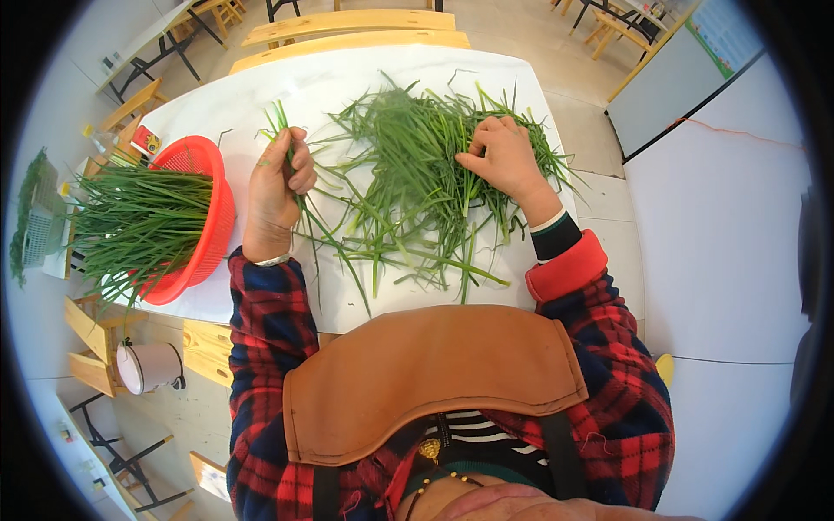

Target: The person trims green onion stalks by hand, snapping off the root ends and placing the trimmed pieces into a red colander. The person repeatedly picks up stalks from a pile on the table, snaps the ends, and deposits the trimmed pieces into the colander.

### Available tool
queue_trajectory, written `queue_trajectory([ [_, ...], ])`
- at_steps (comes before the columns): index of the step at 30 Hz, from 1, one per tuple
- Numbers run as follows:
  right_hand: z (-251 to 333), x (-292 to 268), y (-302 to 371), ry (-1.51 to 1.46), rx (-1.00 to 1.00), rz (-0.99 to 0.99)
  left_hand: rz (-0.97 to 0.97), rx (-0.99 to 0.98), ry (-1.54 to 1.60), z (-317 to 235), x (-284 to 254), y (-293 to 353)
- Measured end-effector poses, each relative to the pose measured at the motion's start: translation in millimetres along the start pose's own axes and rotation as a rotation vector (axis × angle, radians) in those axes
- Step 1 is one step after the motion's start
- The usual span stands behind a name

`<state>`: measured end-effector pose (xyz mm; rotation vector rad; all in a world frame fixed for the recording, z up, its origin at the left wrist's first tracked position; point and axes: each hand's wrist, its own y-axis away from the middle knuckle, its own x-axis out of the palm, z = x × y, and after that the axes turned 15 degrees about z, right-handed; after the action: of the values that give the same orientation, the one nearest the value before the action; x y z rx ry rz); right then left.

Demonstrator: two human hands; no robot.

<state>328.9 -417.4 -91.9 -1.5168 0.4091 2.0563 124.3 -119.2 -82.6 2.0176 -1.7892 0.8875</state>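
My left hand [278, 189] is closed round a few green garlic chives [280, 116], whose short ends stick up above the fingers while the long leaves hang down below the fist. A loose, tangled pile of garlic chives [404, 143] spreads over the white marbled table [287, 82] in front of me. At the pile's right side, my right hand [506, 163] has its fingers curled and its thumb pressed in among the leaves, pinching some of them. Exactly how many it grips is hidden.
Left of my left hand, a red plastic basket [224, 221] leans tilted, filled with neatly aligned long chives [143, 217]. Behind it lies a small red and yellow packet [146, 140]. Wooden benches [347, 28] stand beyond the table. A white bin [149, 367] is on the floor at left.
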Motion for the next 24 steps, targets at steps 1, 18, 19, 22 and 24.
queue_trajectory([
  [1, 0.3, 0.7, 0.6, -0.003, 0.015, 0.019, 0.011, 0.001, -0.025, 3.0, 5.7, -0.3],
  [18, 27.1, -12.5, 15.8, -0.39, -0.492, -0.094, -0.058, -0.046, -0.366, 79.8, 116.7, -38.3],
  [19, 20.6, -16.3, 14.8, -0.272, -0.514, -0.132, 0.014, 0.047, -0.294, 69.1, 103.0, -37.5],
  [22, -3.2, -25.7, 9.7, -0.423, -0.21, 0.005, 0.024, 0.181, 0.167, 35.5, 60.8, -35.0],
  [24, -15.0, -21.6, 6.5, -0.62, -0.069, -0.073, 0.092, 0.21, 0.282, 26.4, 41.1, -30.6],
])
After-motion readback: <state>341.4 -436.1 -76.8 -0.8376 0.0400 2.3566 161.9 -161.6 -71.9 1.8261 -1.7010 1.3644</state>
